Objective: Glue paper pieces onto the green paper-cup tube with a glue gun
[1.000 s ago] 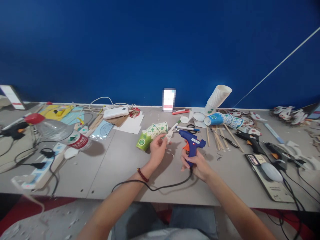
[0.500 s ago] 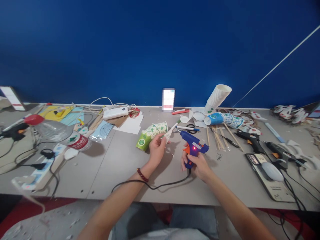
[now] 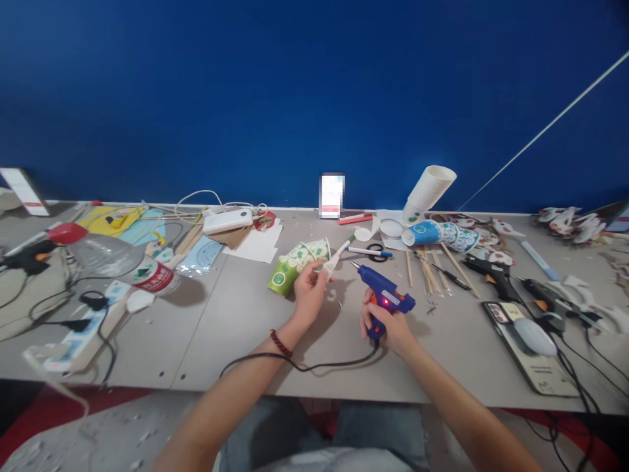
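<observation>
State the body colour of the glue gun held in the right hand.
The glue gun has a blue body; the head view shows it.

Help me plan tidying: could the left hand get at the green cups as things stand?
Probably yes: the left hand is beside the green cups, nothing visible between, though its fingers pinch a white piece.

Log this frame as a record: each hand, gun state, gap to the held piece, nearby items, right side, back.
left_hand: left hand pinching a small white piece
right_hand: right hand gripping a blue glue gun by its handle
gun_light: red, lit
gun_tip_vs_piece: apart
beside_left_hand: green-patterned cups
right_side: white mouse on a phone
back: white cup stack, tilted; lit screen, pixelated, content unreadable
</observation>
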Demonstrator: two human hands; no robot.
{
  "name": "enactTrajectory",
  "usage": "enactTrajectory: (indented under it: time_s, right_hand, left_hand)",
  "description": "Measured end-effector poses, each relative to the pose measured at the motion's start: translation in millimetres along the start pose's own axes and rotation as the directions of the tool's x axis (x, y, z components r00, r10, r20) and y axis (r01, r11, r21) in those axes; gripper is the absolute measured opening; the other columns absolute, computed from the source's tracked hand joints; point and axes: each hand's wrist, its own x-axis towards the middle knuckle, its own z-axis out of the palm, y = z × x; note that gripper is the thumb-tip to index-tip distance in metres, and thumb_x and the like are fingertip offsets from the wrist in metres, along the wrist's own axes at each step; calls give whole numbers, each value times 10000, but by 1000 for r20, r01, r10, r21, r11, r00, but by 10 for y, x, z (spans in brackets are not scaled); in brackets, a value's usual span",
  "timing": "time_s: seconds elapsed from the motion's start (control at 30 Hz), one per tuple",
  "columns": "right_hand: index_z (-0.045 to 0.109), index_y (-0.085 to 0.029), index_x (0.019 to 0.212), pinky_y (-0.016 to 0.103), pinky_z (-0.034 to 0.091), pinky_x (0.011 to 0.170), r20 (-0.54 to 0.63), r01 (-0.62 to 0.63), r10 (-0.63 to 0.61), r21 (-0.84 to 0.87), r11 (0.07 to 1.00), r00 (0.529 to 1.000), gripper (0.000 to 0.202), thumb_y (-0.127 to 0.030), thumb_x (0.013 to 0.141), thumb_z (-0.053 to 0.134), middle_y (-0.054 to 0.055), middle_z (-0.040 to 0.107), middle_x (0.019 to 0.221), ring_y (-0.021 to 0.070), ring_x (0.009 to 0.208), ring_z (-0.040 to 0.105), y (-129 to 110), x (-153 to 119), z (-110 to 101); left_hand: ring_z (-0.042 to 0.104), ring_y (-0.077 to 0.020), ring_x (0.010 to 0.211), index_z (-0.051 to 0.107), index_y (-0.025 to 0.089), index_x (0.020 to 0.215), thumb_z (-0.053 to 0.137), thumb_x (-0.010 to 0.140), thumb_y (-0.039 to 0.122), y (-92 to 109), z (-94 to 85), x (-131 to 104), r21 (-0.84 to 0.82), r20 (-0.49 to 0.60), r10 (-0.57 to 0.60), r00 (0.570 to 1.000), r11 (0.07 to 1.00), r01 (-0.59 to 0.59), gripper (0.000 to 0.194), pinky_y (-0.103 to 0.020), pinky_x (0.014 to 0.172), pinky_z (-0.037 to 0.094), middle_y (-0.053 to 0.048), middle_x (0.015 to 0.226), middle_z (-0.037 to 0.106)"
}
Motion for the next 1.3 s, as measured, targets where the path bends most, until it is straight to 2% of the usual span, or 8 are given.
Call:
enactTrajectory:
  time_s: [0.13, 0.3, 0.43, 0.63, 0.97, 1.3]
  right_hand:
    - [464, -222, 892, 240, 413, 407, -46, -10, 10, 16, 1000, 999, 275, -427, 819, 632, -95, 507, 461, 134, 354, 545, -8, 14, -3]
    - [482, -207, 965, 242, 422, 418, -55, -22, 18, -64, 998, 998, 294, -429, 824, 615, -85, 534, 472, 144, 373, 564, 19, -8, 9]
    - [477, -201, 948, 252, 450, 438, -68, -41, 32, -135, 990, 997, 295, -428, 810, 606, -65, 559, 498, 159, 419, 595, 7, -12, 32]
    - [460, -205, 885, 239, 415, 385, -136, -63, 33, -226, 972, 990, 253, -402, 788, 585, -79, 524, 456, 148, 361, 554, -5, -5, 71]
    - [486, -201, 809, 255, 419, 394, -197, -30, -24, -266, 963, 980, 257, -424, 766, 606, -63, 520, 444, 153, 371, 551, 36, -26, 67]
    - [478, -207, 754, 250, 405, 388, -201, -22, -29, -246, 969, 979, 229, -397, 764, 606, -67, 508, 439, 142, 358, 538, 25, -18, 76]
  left_hand:
    - [668, -147, 645, 638, 160, 975, 652, 786, 440, 25, 7, -7, -5, 10, 1, 1000, 1000, -1, 338, -204, 526, 472, -30, 662, 697]
    - [668, -147, 628, 634, 155, 970, 648, 790, 430, 23, 11, -20, -4, 32, 24, 999, 1000, -24, 329, -212, 533, 480, -32, 647, 701]
    - [681, -159, 641, 636, 153, 987, 651, 788, 431, 15, 17, -30, -6, 57, 18, 998, 1000, -18, 342, -220, 536, 486, -36, 652, 706]
    - [675, -157, 607, 645, 149, 961, 664, 766, 423, 44, 33, -40, -8, 61, 13, 998, 1000, -13, 337, -220, 522, 475, -30, 629, 704]
    - [670, -148, 603, 658, 153, 959, 650, 784, 419, 17, 32, -53, 10, 98, 25, 995, 1000, -26, 318, -217, 535, 469, -25, 636, 706]
    - [655, -141, 594, 656, 157, 971, 628, 805, 392, 6, 31, -64, 28, 117, 33, 993, 999, -37, 289, -217, 546, 466, -31, 651, 710]
